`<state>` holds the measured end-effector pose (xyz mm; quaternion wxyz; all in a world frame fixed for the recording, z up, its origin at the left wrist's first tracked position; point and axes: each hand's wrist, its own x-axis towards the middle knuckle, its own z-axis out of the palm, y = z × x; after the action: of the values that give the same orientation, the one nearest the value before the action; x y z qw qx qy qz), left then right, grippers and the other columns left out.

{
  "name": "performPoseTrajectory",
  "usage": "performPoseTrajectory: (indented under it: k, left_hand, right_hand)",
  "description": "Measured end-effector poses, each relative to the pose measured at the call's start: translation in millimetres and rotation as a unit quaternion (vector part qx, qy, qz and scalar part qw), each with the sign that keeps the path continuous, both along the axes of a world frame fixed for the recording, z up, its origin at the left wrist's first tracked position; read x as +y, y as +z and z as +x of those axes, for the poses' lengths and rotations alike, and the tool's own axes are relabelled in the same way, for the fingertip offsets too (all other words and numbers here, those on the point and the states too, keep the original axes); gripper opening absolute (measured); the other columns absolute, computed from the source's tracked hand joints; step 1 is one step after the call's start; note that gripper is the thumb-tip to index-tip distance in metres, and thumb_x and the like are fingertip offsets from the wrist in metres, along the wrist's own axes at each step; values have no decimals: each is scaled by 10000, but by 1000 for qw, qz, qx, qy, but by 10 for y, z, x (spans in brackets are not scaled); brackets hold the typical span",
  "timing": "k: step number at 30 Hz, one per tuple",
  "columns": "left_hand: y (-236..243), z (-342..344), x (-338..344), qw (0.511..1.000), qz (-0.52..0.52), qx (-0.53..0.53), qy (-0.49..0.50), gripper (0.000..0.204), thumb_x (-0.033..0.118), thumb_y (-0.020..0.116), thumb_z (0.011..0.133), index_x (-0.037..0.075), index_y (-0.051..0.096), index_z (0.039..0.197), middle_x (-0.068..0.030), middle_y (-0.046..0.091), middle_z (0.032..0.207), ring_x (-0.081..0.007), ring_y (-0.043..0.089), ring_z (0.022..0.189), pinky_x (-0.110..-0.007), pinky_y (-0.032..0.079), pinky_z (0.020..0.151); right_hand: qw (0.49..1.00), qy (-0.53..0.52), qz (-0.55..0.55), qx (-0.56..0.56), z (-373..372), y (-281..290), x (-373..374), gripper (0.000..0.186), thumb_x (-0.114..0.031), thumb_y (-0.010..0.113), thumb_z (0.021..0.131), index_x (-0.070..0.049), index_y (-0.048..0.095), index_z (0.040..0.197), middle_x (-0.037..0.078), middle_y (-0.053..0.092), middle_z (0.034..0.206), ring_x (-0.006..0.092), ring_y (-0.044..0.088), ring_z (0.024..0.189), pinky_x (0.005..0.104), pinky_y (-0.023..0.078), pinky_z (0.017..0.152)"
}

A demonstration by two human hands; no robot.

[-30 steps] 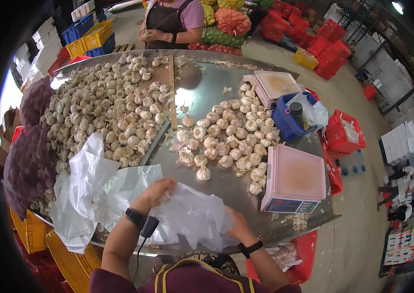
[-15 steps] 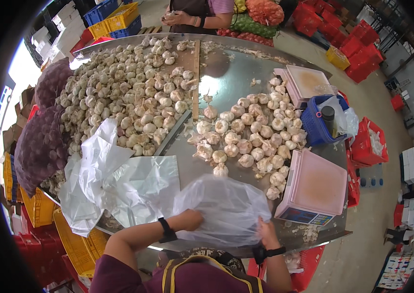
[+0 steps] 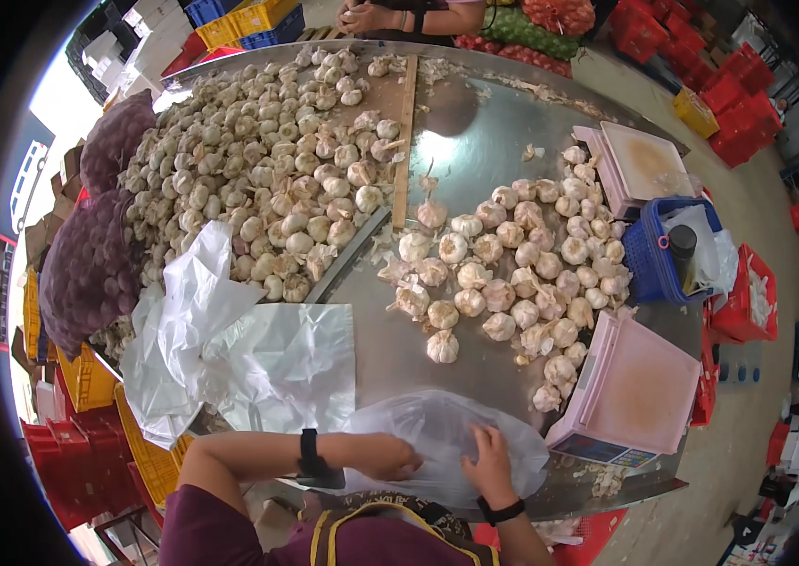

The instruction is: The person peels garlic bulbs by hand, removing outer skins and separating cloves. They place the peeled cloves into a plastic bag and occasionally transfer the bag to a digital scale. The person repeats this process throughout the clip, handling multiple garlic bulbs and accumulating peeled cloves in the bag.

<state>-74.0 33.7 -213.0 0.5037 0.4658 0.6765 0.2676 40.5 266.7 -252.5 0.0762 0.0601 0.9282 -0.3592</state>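
My left hand [image 3: 390, 457] is curled on a translucent plastic bag [image 3: 446, 429] at the bench's front edge. My right hand [image 3: 487, 457] touches the bag to the right of it, fingers bent and apart. Flattened white bags [image 3: 277, 349] lie left of my hands. Beyond them, loose garlic bulbs [image 3: 503, 264] cover part of the steel bench [image 3: 465, 132]. A pink scale [image 3: 635, 382] stands to the right of my right hand.
A larger garlic pile [image 3: 258, 160] and purple mesh sacks [image 3: 83, 274] fill the left. A blue basket [image 3: 644, 255] and second scale [image 3: 640, 146] sit right. A co-worker's hands [image 3: 366, 19] show across the bench. Red crates [image 3: 739, 123] stand behind.
The bag spread out and moved down toward me, sitting lower between my hands. My left hand went down and right; my right hand shifted left onto the bag. The whole view also shifted.
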Motion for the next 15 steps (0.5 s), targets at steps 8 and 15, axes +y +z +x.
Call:
performPoseTrajectory:
  k: [8, 15]
  left_hand:
    - [-414, -2446, 187, 837, -44, 353, 416, 575, 91, 632, 764, 180, 472, 1309, -138, 527, 1119, -336, 606, 947, -442, 495, 787]
    - [-843, -2835, 119, 886, 3, 314, 341, 648, 88, 662, 751, 216, 438, 1346, -152, 560, 1132, -310, 609, 996, -426, 512, 811]
  right_hand:
    - [988, 88, -81, -95, -177, 19, 127, 472, -168, 691, 766, -74, 545, 1204, 159, 587, 1132, 342, 549, 1079, 408, 449, 906]
    - [977, 121, -86, -154, -467, 399, 352, 417, -208, 676, 816, -84, 565, 1198, 141, 621, 1113, 325, 586, 1039, 381, 469, 880]
